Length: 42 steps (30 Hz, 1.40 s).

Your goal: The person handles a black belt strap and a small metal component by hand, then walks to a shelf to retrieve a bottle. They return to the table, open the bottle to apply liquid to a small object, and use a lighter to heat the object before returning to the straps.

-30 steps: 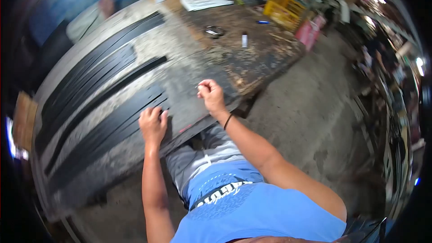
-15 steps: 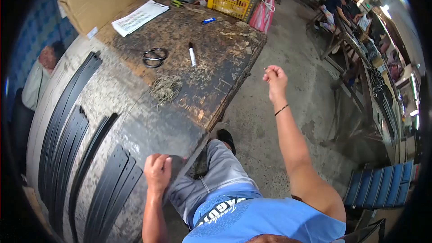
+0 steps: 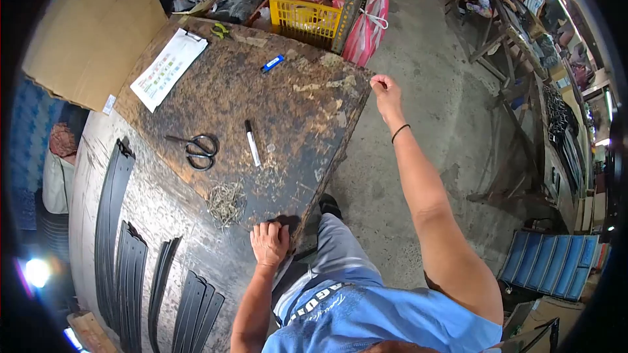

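My left hand (image 3: pixel 269 244) rests on the tabletop by its front edge, fingers side by side and laid down, holding nothing I can see. Just beyond it lies a small pile of thin, pale scraps (image 3: pixel 226 204). Out to the right, my right hand (image 3: pixel 387 95) is raised at the table's far right corner, thumb and fingertips pinched together. Anything in that pinch is too small to make out. Black-handled scissors (image 3: pixel 201 152) and a black-and-white marker (image 3: pixel 252 144) lie on the worn wooden table (image 3: pixel 216 85). Several stacks of black strips with holed ends (image 3: pixel 134 281) lie at the left.
A printed sheet on a clipboard (image 3: pixel 169 68), green-handled cutters (image 3: pixel 220 31) and a blue object (image 3: pixel 272 63) lie farther back. Behind are a yellow crate (image 3: pixel 304 16) and a striped bag (image 3: pixel 369 23). Cardboard (image 3: pixel 91 33) stands at left. People sit by a bench at far right.
My view has shifted along the table. My left hand has moved forward along the edge, towards the scraps, its fingers flatter. My right hand is now at the table's corner, still pinched.
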Available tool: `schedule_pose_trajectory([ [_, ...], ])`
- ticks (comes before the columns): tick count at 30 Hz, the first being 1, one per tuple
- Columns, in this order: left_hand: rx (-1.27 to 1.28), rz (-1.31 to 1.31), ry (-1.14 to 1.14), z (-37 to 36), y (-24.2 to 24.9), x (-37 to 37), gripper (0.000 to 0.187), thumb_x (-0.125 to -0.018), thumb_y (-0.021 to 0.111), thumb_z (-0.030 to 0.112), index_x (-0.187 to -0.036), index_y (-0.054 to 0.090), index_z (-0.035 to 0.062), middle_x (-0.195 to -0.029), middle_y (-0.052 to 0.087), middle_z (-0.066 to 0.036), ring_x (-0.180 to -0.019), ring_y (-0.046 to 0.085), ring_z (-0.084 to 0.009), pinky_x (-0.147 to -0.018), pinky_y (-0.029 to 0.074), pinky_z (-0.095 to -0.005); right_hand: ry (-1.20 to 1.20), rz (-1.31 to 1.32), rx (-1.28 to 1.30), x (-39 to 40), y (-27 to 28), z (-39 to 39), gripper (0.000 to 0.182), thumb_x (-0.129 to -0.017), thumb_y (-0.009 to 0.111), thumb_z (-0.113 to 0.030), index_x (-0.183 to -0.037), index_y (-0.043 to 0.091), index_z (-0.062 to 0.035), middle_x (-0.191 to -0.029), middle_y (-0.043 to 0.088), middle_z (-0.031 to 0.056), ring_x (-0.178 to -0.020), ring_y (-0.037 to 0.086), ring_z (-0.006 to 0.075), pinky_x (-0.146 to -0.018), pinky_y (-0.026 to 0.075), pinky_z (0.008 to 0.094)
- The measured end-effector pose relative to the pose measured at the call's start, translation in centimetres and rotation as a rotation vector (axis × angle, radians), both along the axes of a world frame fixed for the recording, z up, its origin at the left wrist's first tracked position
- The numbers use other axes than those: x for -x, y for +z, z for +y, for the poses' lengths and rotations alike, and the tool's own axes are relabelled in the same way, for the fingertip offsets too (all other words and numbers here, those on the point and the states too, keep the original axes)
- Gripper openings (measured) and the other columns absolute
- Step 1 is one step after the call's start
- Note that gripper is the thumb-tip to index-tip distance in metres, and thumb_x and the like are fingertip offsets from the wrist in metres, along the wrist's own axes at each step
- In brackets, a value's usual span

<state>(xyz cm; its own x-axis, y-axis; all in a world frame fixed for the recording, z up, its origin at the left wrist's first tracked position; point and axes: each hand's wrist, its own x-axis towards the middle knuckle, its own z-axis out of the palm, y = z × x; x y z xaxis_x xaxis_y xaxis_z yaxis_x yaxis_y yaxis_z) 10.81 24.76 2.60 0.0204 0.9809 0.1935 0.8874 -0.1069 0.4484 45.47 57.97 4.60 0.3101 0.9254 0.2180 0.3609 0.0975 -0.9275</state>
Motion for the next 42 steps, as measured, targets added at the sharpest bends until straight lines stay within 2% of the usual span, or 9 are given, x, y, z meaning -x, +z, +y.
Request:
schedule_pose_trajectory([
  [4, 0.024, 0.062, 0.044, 0.0, -0.1, -0.2, 0.022, -0.08, 0.069, 0.025, -0.087, 0.055, 0.0102, -0.085, 0.054, -0.013, -0.08, 0.052, -0.0344, -0.071, 0.041, -0.0447, -0.037, -0.114, 0.079, -1.2, -2.5, 4.3, 0.013, -0.085, 0.067, -0.016, -0.095, 0.069, -0.0062, -0.102, 0.058, 0.0124, -0.089, 0.058, 0.0264, -0.084, 0.047, 0.0388],
  [6, 0.049, 0.091, 0.058, 0.0, -0.2, -0.3, 0.023, -0.078, 0.069, 0.026, -0.088, 0.055, 0.0099, -0.085, 0.054, -0.013, -0.081, 0.052, -0.0343, -0.072, 0.041, -0.0448, -0.046, -0.305, 0.038, -0.4, -2.2, 4.9, 0.012, -0.085, 0.067, -0.016, -0.094, 0.071, -0.0096, -0.107, 0.054, 0.0145, -0.097, 0.054, 0.0323, -0.093, 0.042, 0.0435],
  [9, 0.08, 0.112, 0.073, -0.2, -0.5, -0.3, 0.026, -0.077, 0.069, 0.028, -0.089, 0.055, 0.0098, -0.086, 0.053, -0.013, -0.082, 0.052, -0.0342, -0.074, 0.041, -0.0451, -0.033, -0.376, 0.081, 1.1, -2.3, 6.0, 0.011, -0.083, 0.068, -0.017, -0.092, 0.071, -0.0104, -0.105, 0.058, 0.013, -0.102, 0.053, 0.0333, -0.094, 0.04, 0.0454],
  [20, 0.131, 0.129, 0.095, -0.2, -0.1, -0.5, 0.029, -0.077, 0.069, 0.031, -0.091, 0.054, 0.0109, -0.087, 0.053, -0.012, -0.082, 0.051, -0.0332, -0.074, 0.041, -0.0448, 0.13, -0.561, -0.165, 6.9, -2.1, 7.2, 0.002, -0.082, 0.066, -0.01, -0.084, 0.068, -0.0096, -0.096, 0.063, 0.0097, -0.099, 0.054, 0.0322, -0.089, 0.04, 0.0442],
  [24, 0.168, 0.081, 0.058, -0.2, 0.4, -0.2, 0.029, -0.078, 0.07, 0.031, -0.091, 0.054, 0.0106, -0.086, 0.053, -0.012, -0.082, 0.051, -0.0342, -0.074, 0.041, -0.0456, 0.174, -0.365, -0.266, 10.0, -0.7, 5.3, 0.004, -0.086, 0.061, -0.01, -0.085, 0.061, -0.0063, -0.087, 0.061, 0.0128, -0.089, 0.056, 0.0345, -0.08, 0.042, 0.0457],
  [27, 0.13, 0.093, 0.07, -0.4, -0.5, 0.1, 0.029, -0.077, 0.072, 0.032, -0.091, 0.058, 0.0105, -0.085, 0.054, -0.012, -0.08, 0.052, -0.034, -0.071, 0.041, -0.0454, 0.24, -0.29, -0.191, 12.9, 0.1, 1.6, 0.006, -0.088, 0.061, -0.014, -0.091, 0.061, -0.0084, -0.092, 0.06, 0.012, -0.092, 0.055, 0.0352, -0.082, 0.043, 0.0441],
  [32, 0.114, 0.057, 0.047, -0.7, -1.2, 0.7, 0.026, -0.078, 0.07, 0.031, -0.085, 0.054, 0.012, -0.082, 0.052, -0.012, -0.073, 0.051, -0.0344, -0.065, 0.04, -0.0459, 0.301, -0.173, -0.156, 16.5, -0.6, -0.8, 0.012, -0.084, 0.067, -0.004, -0.092, 0.06, -0.0086, -0.091, 0.059, 0.0088, -0.091, 0.055, 0.0308, -0.081, 0.044, 0.0403],
  [38, 0.143, 0.048, 0.015, -0.8, -1.2, 0.9, 0.028, -0.078, 0.07, 0.031, -0.085, 0.053, 0.01, -0.081, 0.052, -0.013, -0.074, 0.05, -0.0354, -0.066, 0.039, -0.0468, 0.237, -0.312, -0.152, 14.8, -0.6, 0.8, 0.002, -0.087, 0.065, -0.007, -0.089, 0.064, -0.0061, -0.093, 0.06, 0.0092, -0.091, 0.055, 0.0283, -0.082, 0.044, 0.0389],
  [42, 0.163, 0.026, 0.018, -0.8, -1.0, 0.8, 0.03, -0.079, 0.071, 0.034, -0.092, 0.054, 0.0128, -0.083, 0.051, -0.012, -0.076, 0.05, -0.0337, -0.068, 0.039, -0.046, 0.139, -0.447, -0.184, 11.5, -2.5, 4.5, 0.006, -0.081, 0.065, -0.007, -0.081, 0.061, -0.011, -0.083, 0.06, 0.0068, -0.085, 0.055, 0.0311, -0.078, 0.041, 0.044],
])
